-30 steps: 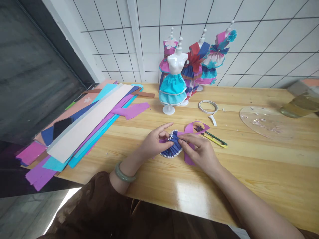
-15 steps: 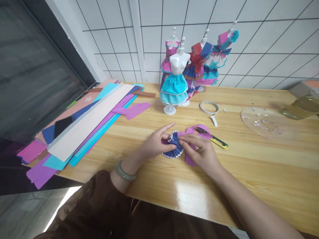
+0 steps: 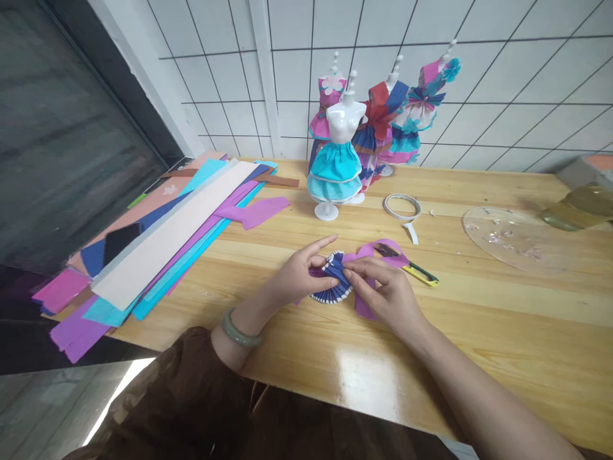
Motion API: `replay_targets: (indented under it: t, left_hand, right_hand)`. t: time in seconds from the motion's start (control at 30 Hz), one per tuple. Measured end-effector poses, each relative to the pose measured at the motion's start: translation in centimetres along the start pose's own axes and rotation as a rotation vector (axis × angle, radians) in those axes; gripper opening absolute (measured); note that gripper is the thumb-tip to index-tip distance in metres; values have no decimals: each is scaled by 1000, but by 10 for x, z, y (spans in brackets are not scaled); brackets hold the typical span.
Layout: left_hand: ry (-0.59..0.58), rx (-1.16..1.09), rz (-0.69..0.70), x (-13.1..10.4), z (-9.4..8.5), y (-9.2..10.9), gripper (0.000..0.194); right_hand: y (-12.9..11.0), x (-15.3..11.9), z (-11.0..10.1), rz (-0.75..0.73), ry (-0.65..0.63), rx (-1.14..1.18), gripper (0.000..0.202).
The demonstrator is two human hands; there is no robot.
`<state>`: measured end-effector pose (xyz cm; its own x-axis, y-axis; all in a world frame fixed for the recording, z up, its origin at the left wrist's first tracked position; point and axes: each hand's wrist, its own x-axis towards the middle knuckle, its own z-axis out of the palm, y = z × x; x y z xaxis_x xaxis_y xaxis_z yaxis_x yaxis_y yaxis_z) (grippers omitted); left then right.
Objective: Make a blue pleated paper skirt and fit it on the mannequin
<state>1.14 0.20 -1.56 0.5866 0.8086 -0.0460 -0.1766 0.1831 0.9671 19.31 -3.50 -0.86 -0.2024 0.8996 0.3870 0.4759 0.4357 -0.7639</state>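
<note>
The blue pleated paper is now gathered at a narrow waist, its white-edged folds spread below, just over the tabletop. The left hand grips one side between thumb and curled fingers, forefinger extended; the right hand pinches the waist, fingertips nearly closed. Purple paper lies beside it, near the cutter and the dress form.

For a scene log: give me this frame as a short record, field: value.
left hand: holds blue pleated fan
right hand: pinches the fan
beside right hand: purple strip, cutter
behind: tape roll, mannequin in turquoise skirt
far left: layered colored strips
far right: clear plate, small shiny bits
</note>
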Motion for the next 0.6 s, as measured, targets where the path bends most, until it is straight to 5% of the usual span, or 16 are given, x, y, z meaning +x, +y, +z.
replay_targets:
  t: [0.6]
  left_hand:
    - [63,230,79,0,-2,-5,68]
  right_hand:
    - [-7,1,-5,-101,-55,-179,15]
